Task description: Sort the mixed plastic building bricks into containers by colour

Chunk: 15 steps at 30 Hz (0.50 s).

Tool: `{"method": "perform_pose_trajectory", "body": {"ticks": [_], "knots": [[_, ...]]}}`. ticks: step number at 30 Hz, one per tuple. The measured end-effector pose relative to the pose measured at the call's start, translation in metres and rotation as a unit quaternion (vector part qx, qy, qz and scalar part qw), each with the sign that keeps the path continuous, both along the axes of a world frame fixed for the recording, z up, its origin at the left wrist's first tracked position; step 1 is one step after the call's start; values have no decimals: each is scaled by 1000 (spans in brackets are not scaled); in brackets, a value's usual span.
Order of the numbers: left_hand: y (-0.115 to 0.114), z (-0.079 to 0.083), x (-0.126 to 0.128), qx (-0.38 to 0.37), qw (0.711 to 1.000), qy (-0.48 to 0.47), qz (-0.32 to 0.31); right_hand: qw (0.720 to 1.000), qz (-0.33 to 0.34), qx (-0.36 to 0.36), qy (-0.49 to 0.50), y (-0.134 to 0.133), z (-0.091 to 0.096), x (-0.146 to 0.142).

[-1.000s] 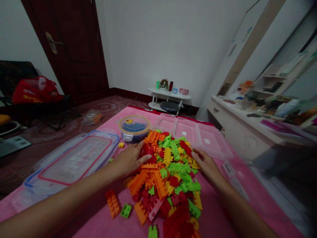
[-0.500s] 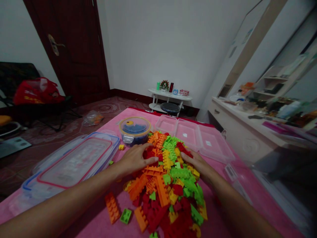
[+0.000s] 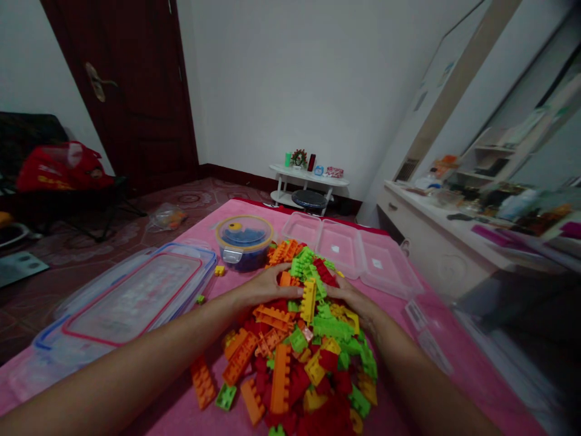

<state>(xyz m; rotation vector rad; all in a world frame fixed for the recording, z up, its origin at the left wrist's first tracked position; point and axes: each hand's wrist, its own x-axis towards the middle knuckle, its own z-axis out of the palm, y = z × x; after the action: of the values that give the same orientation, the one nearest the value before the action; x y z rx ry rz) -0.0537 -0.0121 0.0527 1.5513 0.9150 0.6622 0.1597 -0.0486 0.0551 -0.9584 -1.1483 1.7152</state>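
A heap of red, orange, yellow and green toy building bricks (image 3: 318, 357) lies on the pink cloth (image 3: 158, 412). My left hand (image 3: 272, 284) rests in the upper left of the heap, thumb and fingers spread around orange and red bricks. Beside its thumb tip a yellow brick (image 3: 308, 301) stands tilted. On the heap's right, my right hand (image 3: 356, 303) curves over the bricks, touching a red one (image 3: 324, 271); its fingertips are partly hidden among them. Several loose bricks, such as an orange one (image 3: 202, 381) and a green one (image 3: 226, 396), lie at the near left.
Behind the heap stand a round lidded container (image 3: 245, 242) with blue contents and a clear three-part tray (image 3: 363, 248). Stacked clear lids (image 3: 136, 297) lie left. A small yellow brick (image 3: 219, 270) sits between. A white dresser (image 3: 422, 224) stands at the right.
Both hands have come closer together and nearer to me in the heap. Bricks between them have shifted; the yellow brick now stands steeper, and orange ones in front have turned.
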Motion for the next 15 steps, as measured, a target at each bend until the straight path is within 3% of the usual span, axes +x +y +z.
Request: {"method": "perform_pose_trajectory", "body": {"ticks": [4,8,10,12,15], "knots": [[4,1,6,-32,997,-57,-31,999,-4,-15,32,-1,-2,-10],[-1,18,-5,-39,990,-84,-105,999,24,3,49,-14,15,-14],[-8,31,-18,7,987,-65,-145,998,49,27,32,-25,30,-8],[-16,45,-37,99,981,7,-167,997,62,50,-16,-36,43,5],[-33,57,-69,215,953,136,-165,976,44,102,-188,-57,53,33]]}}
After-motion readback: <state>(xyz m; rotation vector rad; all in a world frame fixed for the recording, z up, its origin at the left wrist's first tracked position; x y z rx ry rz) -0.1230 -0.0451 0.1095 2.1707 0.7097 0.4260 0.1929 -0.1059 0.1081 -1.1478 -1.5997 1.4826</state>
